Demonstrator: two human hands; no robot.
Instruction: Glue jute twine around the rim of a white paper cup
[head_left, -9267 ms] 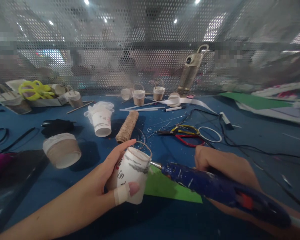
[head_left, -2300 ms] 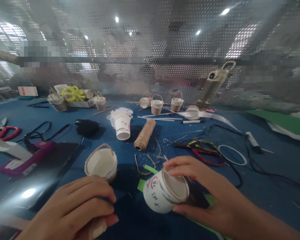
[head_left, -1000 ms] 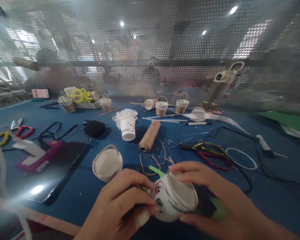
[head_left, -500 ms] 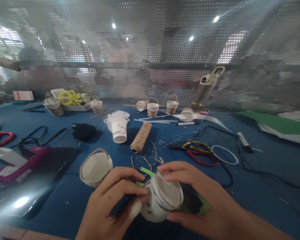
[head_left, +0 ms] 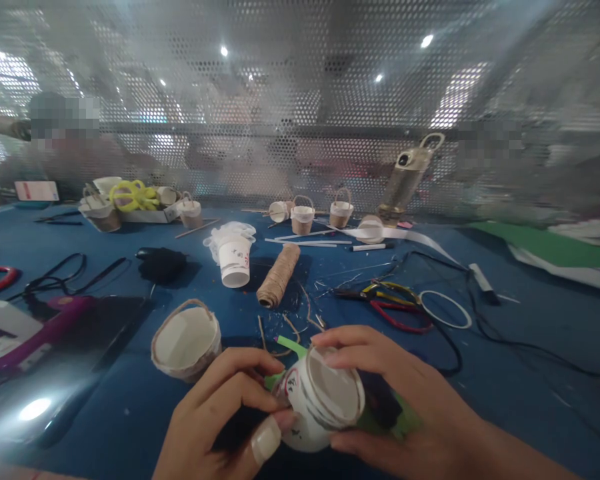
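left hand (head_left: 207,403) and right hand (head_left: 405,380) grip a white cup (head_left: 314,403), beside a handled basket (head_left: 186,339), twine spool (head_left: 279,275) beyond.

A craft workshop, judging by the twine spool (head_left: 280,275), red-and-yellow-handled tool (head_left: 369,294) and little handled buckets (head_left: 303,221) across a blue table (head_left: 140,420).

My right hand (head_left: 385,393) round cup (head_left: 305,417), fingers over rim, thumb on side; cup tilted, mouth up and rightward. My left hand (head_left: 225,413), thumb taped, fingertips at cup's left side. Just beyond grip: green strip (head_left: 293,345). Left of grip: basket (head_left: 187,340). Farther beyond: twine (head_left: 279,275), second cup (head_left: 235,262). Beyond, rightward: cutters (head_left: 373,293), bottle (head_left: 405,179).
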